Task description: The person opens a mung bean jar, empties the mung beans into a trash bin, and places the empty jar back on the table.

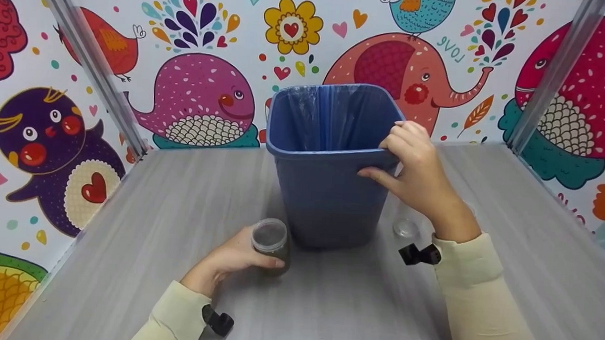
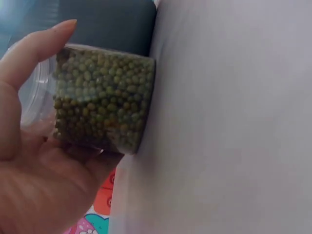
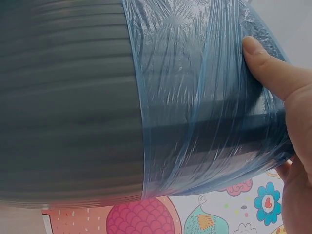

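A blue trash bin stands upright on the table, lined with a thin bluish plastic bag that is folded over its rim. My right hand grips the bin's right front corner, fingers over the rim and thumb on the outer wall. In front of the bin, my left hand holds a clear jar with its mouth uncovered. Green mung beans fill most of the jar in the left wrist view. The jar is upright, close to the tabletop; whether it touches cannot be told from the head view.
A round clear lid lies on the grey table, right of the bin and near my right wrist. Behind the bin rises a wall with printed animals. Metal posts stand at the back corners.
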Available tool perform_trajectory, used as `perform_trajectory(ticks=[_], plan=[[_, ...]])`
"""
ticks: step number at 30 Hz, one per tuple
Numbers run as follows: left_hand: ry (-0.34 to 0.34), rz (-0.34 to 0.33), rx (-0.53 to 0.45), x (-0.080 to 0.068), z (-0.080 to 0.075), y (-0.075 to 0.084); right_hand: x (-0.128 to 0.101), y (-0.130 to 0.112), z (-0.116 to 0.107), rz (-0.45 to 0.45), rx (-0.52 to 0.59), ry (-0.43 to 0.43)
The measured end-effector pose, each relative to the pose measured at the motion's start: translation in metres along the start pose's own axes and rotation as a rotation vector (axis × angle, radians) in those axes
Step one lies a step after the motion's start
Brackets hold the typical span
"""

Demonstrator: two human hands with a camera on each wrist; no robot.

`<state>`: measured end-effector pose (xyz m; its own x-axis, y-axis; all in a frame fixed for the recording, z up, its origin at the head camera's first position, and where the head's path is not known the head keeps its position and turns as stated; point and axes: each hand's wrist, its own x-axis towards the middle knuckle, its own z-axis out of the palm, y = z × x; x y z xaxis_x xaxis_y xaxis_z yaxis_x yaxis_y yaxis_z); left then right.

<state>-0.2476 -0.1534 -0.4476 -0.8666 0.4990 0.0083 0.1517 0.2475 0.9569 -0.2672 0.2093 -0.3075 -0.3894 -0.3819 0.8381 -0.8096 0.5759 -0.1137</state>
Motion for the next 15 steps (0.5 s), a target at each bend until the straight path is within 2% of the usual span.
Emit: perform_trajectory(ticks=[6, 15], plan=[[-0.089, 0.048, -0.012, 0.000, 0.018, 0.004, 0.001, -0.001, 0.000, 0.003, -0.006, -0.008], [-0.127, 0.099, 0.091, 0.007, 0.055, 0.015, -0.001, 0.000, 0.001, -0.004, -0.001, 0.019]])
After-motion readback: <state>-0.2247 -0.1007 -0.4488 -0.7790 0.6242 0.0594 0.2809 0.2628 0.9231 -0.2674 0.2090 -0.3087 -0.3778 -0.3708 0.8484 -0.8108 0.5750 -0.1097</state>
